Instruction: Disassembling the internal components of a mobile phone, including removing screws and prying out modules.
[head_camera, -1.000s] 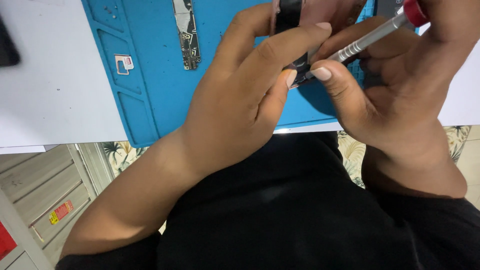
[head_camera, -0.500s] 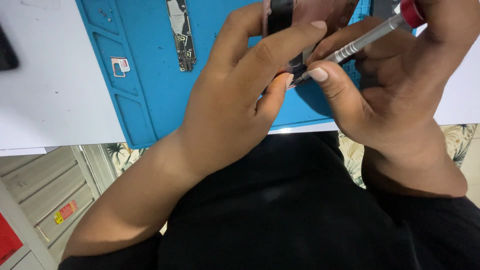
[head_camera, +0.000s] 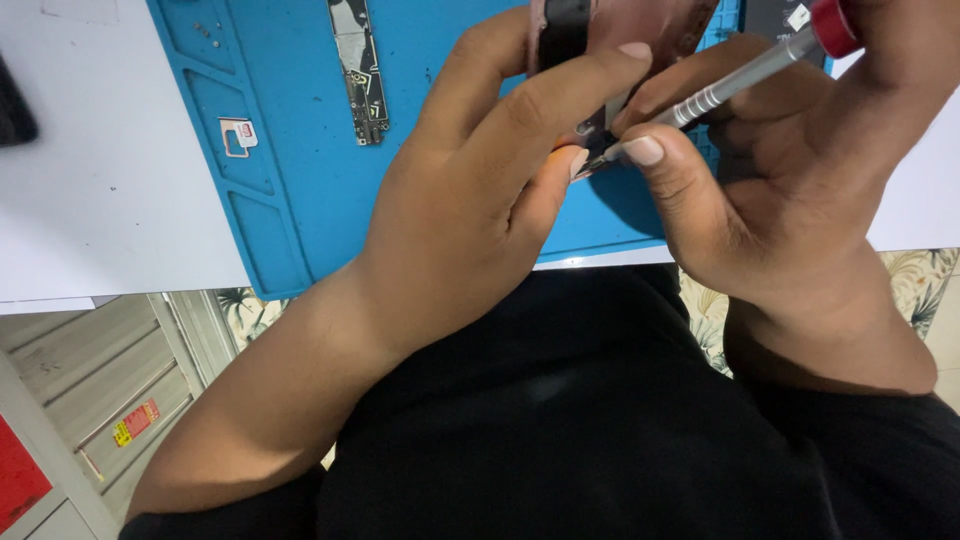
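Still, both hands (head_camera: 480, 210) hold phone (head_camera: 620, 30) and screwdriver (head_camera: 740, 78) unchanged.

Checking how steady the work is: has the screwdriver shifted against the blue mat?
No. The screwdriver keeps its slant over the blue mat, tip at the same spot.

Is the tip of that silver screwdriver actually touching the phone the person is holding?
Cannot tell. In the head view the screwdriver tip disappears between the left hand thumb and right hand thumb, right at the phone edge, so the contact point is hidden.
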